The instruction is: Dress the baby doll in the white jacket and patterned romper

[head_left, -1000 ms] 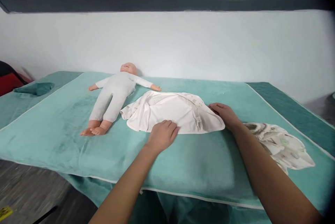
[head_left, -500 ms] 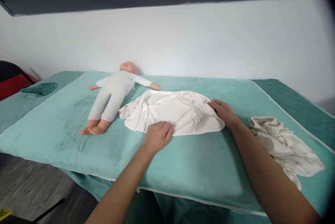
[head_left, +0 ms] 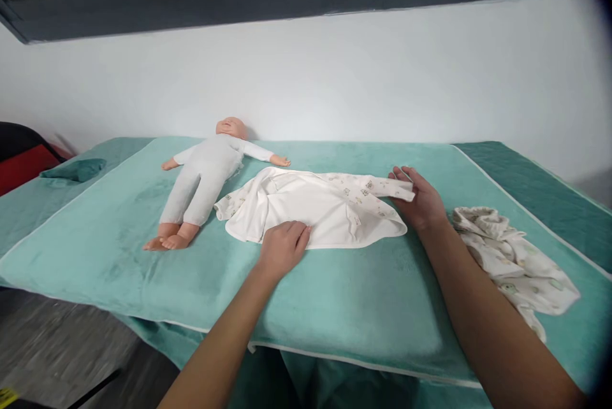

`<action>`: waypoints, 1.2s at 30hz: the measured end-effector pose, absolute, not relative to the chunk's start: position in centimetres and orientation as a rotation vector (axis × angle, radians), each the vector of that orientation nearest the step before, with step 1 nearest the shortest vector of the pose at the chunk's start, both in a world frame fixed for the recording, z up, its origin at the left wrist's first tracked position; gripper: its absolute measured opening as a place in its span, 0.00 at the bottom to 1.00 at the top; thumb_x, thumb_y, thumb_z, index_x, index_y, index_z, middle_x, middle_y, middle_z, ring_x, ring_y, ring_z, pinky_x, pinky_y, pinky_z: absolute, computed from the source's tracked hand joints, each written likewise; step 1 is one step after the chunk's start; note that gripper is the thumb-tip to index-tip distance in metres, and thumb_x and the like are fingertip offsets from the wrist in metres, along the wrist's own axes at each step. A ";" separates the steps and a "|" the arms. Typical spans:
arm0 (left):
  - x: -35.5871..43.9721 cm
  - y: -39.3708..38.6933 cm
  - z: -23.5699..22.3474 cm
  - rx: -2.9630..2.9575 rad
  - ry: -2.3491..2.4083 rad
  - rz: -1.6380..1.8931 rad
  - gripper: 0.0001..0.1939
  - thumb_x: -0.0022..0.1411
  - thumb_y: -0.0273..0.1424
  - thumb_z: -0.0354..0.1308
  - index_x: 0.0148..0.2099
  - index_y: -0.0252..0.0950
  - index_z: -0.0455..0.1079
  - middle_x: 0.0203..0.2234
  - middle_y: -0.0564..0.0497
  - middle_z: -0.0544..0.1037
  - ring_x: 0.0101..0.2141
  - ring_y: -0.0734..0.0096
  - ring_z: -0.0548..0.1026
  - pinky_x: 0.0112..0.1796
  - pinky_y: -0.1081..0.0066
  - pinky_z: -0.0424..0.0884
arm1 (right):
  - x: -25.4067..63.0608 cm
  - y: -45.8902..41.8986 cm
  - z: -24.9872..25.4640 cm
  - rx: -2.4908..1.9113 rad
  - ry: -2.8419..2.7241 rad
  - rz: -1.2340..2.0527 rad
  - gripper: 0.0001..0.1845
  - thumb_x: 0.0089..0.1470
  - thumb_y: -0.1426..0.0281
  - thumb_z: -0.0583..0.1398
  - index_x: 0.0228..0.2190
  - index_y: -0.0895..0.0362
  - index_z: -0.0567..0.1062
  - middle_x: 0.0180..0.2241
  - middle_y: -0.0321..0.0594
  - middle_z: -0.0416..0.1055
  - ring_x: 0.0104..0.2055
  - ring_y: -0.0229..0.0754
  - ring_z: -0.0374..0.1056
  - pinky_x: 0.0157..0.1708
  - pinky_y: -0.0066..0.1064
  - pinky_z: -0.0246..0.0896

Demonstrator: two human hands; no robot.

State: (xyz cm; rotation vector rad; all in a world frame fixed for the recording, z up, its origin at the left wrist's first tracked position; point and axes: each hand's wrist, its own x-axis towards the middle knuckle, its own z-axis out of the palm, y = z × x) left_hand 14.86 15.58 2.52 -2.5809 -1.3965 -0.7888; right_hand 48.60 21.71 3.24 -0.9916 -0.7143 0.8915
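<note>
A white baby shirt (head_left: pixel 306 208) with small printed figures on its sleeves lies spread open in the middle of the padded table. At its front edge, my left hand (head_left: pixel 283 246) is closed with the fingers curled on the hem; the fingertips are partly hidden. My right hand (head_left: pixel 421 199) is at the shirt's right sleeve (head_left: pixel 389 187), palm turned inward and fingers stretched out. The sleeve's end lies across that palm and fingers. Left of the shirt, a baby doll (head_left: pixel 205 173) in a white body lies on its back, one arm reaching toward the shirt.
A crumpled white garment with green prints (head_left: pixel 519 262) lies to the right, beside my right forearm. The green padded cover (head_left: pixel 119 243) has its front edge close to me. A white wall (head_left: pixel 335 78) rises behind; a red and black chair (head_left: pixel 26 157) stands at left.
The right sleeve, folded over the shirt before, now extends out to the right. My right hand has turned from gripping the shirt's edge to an outstretched palm. My left hand stays at the hem.
</note>
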 end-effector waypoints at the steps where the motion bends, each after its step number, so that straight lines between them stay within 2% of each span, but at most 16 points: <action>1: 14.8 15.6 2.5 -2.582 -1.409 -0.784 0.20 0.75 0.36 0.45 0.31 0.37 0.69 0.24 0.52 0.76 0.26 0.72 0.73 0.29 0.67 0.57 | 48.6 21.9 3.1 -0.987 -0.683 0.895 0.18 0.44 0.57 0.68 0.33 0.52 0.71 0.40 0.39 0.76 0.42 0.42 0.74 0.42 0.36 0.74; 3: 14.8 15.6 2.4 -2.589 -1.429 -0.779 0.20 0.75 0.36 0.45 0.32 0.37 0.69 0.24 0.52 0.76 0.27 0.71 0.73 0.29 0.67 0.57 | 48.7 22.3 2.6 -1.078 -0.657 0.819 0.17 0.43 0.61 0.67 0.33 0.53 0.70 0.42 0.39 0.76 0.43 0.41 0.74 0.44 0.34 0.73; 5: 14.7 15.7 2.4 -2.601 -1.443 -0.780 0.20 0.75 0.37 0.45 0.32 0.37 0.69 0.25 0.52 0.77 0.27 0.71 0.73 0.29 0.67 0.57 | 49.2 22.4 2.3 -1.362 -0.723 0.590 0.15 0.45 0.63 0.65 0.34 0.54 0.70 0.40 0.40 0.76 0.41 0.41 0.74 0.44 0.34 0.71; 9: 14.7 15.7 2.4 -2.595 -1.488 -0.783 0.20 0.75 0.37 0.44 0.32 0.37 0.69 0.25 0.52 0.76 0.27 0.71 0.73 0.29 0.67 0.57 | 51.2 21.4 2.1 -1.880 -0.866 0.135 0.15 0.50 0.59 0.60 0.36 0.55 0.72 0.38 0.44 0.76 0.41 0.48 0.72 0.48 0.45 0.65; 11: 14.7 15.7 2.4 -2.593 -1.509 -0.780 0.20 0.75 0.37 0.44 0.33 0.37 0.69 0.25 0.51 0.77 0.28 0.71 0.73 0.29 0.67 0.57 | 51.9 20.8 2.2 -2.023 -0.921 0.153 0.14 0.50 0.57 0.61 0.32 0.55 0.73 0.34 0.46 0.76 0.41 0.53 0.71 0.49 0.47 0.62; 14: 14.7 15.7 2.4 -2.599 -1.525 -0.786 0.20 0.75 0.37 0.44 0.33 0.37 0.70 0.25 0.51 0.77 0.28 0.70 0.74 0.30 0.67 0.57 | 52.1 20.3 2.3 -2.214 -1.091 0.224 0.15 0.50 0.54 0.61 0.26 0.54 0.74 0.30 0.47 0.75 0.39 0.55 0.72 0.43 0.44 0.62; 17: 14.7 15.8 2.4 -2.600 -1.530 -0.801 0.20 0.75 0.37 0.44 0.32 0.37 0.69 0.25 0.51 0.77 0.27 0.70 0.74 0.29 0.67 0.57 | 51.8 20.4 2.2 -2.133 -1.178 0.244 0.16 0.48 0.54 0.62 0.27 0.54 0.78 0.29 0.45 0.76 0.35 0.51 0.71 0.38 0.39 0.62; 21: 14.7 15.8 2.3 -2.591 -1.553 -0.810 0.20 0.74 0.37 0.45 0.32 0.37 0.70 0.25 0.51 0.77 0.28 0.70 0.74 0.29 0.67 0.57 | 51.5 20.6 1.9 -1.935 -1.066 0.256 0.16 0.42 0.57 0.65 0.31 0.55 0.81 0.29 0.42 0.78 0.34 0.48 0.72 0.39 0.39 0.64; 26: 14.7 15.9 2.3 -2.587 -1.558 -0.802 0.20 0.74 0.38 0.45 0.33 0.37 0.70 0.26 0.51 0.78 0.29 0.70 0.75 0.30 0.67 0.57 | 51.1 20.6 1.9 -1.756 -1.018 0.430 0.23 0.45 0.59 0.64 0.43 0.55 0.79 0.35 0.42 0.80 0.34 0.44 0.75 0.35 0.34 0.70; 32: 14.7 16.0 2.1 -2.581 -1.561 -0.787 0.20 0.74 0.38 0.45 0.32 0.37 0.69 0.26 0.51 0.78 0.29 0.69 0.75 0.30 0.67 0.57 | 50.5 20.7 2.1 -1.728 -1.094 0.363 0.21 0.43 0.60 0.66 0.40 0.54 0.79 0.35 0.40 0.79 0.37 0.45 0.74 0.41 0.36 0.69; 36: 14.7 15.9 2.2 -2.579 -1.565 -0.787 0.20 0.74 0.37 0.45 0.32 0.38 0.70 0.26 0.51 0.78 0.28 0.69 0.75 0.30 0.67 0.57 | 50.4 21.1 1.6 -1.576 -1.039 0.465 0.24 0.41 0.63 0.66 0.43 0.55 0.77 0.34 0.39 0.77 0.34 0.42 0.72 0.36 0.33 0.68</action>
